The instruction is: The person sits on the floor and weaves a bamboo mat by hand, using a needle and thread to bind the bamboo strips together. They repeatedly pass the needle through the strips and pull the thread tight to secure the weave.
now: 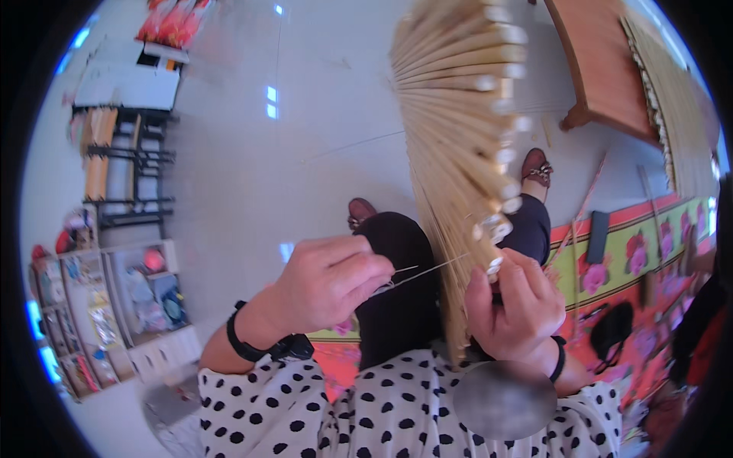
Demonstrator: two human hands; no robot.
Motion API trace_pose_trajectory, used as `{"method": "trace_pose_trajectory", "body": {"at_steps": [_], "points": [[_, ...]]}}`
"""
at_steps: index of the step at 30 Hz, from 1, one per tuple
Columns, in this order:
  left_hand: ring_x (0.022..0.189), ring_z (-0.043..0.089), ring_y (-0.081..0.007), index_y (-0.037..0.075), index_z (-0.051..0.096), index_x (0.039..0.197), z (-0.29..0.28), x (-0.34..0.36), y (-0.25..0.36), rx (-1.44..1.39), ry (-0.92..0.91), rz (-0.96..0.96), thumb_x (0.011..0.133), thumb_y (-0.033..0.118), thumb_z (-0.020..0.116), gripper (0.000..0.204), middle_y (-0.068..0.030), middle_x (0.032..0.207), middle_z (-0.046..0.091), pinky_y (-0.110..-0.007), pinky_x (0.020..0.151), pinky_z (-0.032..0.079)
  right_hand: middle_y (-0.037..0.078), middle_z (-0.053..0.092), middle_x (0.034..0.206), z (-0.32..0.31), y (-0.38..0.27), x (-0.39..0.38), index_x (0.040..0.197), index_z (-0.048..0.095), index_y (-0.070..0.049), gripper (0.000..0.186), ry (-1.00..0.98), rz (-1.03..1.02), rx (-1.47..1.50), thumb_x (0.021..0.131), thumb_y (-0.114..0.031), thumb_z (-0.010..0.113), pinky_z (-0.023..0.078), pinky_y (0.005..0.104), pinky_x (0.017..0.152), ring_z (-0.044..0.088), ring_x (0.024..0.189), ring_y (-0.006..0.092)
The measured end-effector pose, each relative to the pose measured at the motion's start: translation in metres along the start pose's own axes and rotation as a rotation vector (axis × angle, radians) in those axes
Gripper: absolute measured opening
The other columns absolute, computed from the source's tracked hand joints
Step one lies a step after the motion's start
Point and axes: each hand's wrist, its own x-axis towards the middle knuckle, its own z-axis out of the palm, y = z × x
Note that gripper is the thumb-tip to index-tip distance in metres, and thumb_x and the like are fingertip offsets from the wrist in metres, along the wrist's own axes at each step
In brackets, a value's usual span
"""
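A fan-shaped bundle of pale bamboo slats [458, 130] rises from my lap to the top of the view. My right hand [513, 305] grips its lower end, fingers wrapped around the narrow base. My left hand [328, 282] is closed, pinching a thin needle with thread [416, 275] that stretches rightward to the slats' base. I wear a black wristband on each wrist and a white top with black dots. My dark trousers and brown shoes [537, 166] show beneath the slats.
Glossy pale floor [267, 168] lies ahead. A black metal rack [126, 164] and a cluttered shelf [114, 305] stand at the left. A wooden bench [603, 76] with a bamboo mat is at upper right. A flowered mat [634, 259] with dark items lies at right.
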Motion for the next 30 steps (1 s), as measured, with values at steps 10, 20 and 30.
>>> {"method": "trace_pose_trajectory", "body": {"at_steps": [10, 20, 30], "points": [[0.053, 0.046, -0.0168, 0.006, 0.072, 0.089, 0.039, 0.024, 0.004, -0.016, 0.298, 0.14, 0.067, 0.004, 0.077, 0.022, -0.0011, 0.066, 0.042, -0.031, 0.043, 0.035, 0.015, 0.07, 0.08, -0.006, 0.001, -0.001, 0.086, 0.069, 0.004, 0.011, -0.045, 0.085, -0.051, 0.079, -0.005, 0.072, 0.047, 0.0289, 0.046, 0.062, 0.051, 0.0205], [0.057, 0.05, -0.0174, 0.006, 0.07, 0.087, 0.046, 0.024, -0.006, -0.022, 0.348, 0.138, 0.067, 0.007, 0.073, 0.02, -0.0016, 0.07, 0.046, -0.031, 0.048, 0.04, 0.017, 0.07, 0.081, -0.007, -0.004, -0.002, 0.086, 0.07, 0.004, 0.011, -0.088, 0.114, -0.137, 0.078, -0.004, 0.069, 0.047, 0.0295, 0.049, 0.063, 0.054, 0.0227], [0.057, 0.051, -0.0166, 0.007, 0.07, 0.083, 0.051, 0.026, -0.008, -0.047, 0.417, 0.146, 0.068, 0.008, 0.072, 0.016, -0.0013, 0.068, 0.045, -0.03, 0.047, 0.04, 0.012, 0.059, 0.066, -0.003, -0.003, -0.003, 0.078, 0.064, 0.002, 0.008, -0.041, 0.125, -0.088, 0.079, -0.004, 0.068, 0.04, 0.0289, 0.045, 0.052, 0.048, 0.0218]]}}
